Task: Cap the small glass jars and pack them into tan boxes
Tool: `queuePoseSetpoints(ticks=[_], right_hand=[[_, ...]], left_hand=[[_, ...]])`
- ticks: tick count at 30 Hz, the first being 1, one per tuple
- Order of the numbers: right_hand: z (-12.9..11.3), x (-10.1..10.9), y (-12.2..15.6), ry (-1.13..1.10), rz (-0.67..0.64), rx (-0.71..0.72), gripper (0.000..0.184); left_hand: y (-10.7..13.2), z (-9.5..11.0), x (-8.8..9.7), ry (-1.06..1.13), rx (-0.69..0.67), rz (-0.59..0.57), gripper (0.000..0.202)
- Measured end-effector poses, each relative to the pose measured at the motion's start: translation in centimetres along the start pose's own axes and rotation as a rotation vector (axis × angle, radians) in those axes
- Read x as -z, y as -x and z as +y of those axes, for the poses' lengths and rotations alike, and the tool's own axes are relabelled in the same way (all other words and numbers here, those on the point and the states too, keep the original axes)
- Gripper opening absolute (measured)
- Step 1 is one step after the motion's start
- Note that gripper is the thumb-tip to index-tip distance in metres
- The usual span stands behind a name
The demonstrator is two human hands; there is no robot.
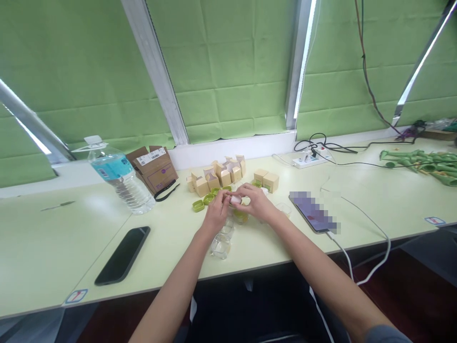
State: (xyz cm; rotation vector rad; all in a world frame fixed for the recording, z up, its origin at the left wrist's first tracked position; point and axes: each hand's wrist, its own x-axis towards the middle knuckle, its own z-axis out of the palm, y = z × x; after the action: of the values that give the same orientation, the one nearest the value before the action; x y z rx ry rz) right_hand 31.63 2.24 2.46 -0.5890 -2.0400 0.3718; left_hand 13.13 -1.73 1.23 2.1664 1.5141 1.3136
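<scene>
My left hand (216, 213) and my right hand (254, 202) meet over the middle of the pale table (53, 247), both pinched on a small white object (235, 200) between their fingertips. Under them stand small clear glass jars (221, 244), one with yellowish content (240, 216). Green lids (203, 201) lie in a row just left of my hands. Behind them sits a cluster of small tan cardboard boxes (217, 176), some with flaps up, and two closed ones (267, 179) at the right.
A water bottle (119, 176) and a brown carton (155, 167) stand at the left, a dark phone (123, 255) lies near the front edge. A second phone (314, 214) on a white cable lies right of my hands. A power strip (309, 159) and green parts (424, 164) are far right.
</scene>
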Motion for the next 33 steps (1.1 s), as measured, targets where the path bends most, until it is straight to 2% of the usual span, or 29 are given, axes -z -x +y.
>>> queuePoseSetpoints(ticks=[8, 22, 33], right_hand=[[0.8, -0.2, 0.1, -0.025, 0.004, 0.037, 0.022], [0.4, 0.7, 0.0, 0.054, 0.043, 0.038, 0.022], [1.0, 0.0, 0.1, -0.032, 0.093, 0.159, 0.022]], left_hand=[[-0.1, -0.2, 0.0, 0.021, 0.029, 0.009, 0.031], [-0.1, 0.6, 0.5, 0.169, -0.023, -0.029, 0.033], [-0.3, -1.5, 0.3, 0.001, -0.152, -0.005, 0.037]])
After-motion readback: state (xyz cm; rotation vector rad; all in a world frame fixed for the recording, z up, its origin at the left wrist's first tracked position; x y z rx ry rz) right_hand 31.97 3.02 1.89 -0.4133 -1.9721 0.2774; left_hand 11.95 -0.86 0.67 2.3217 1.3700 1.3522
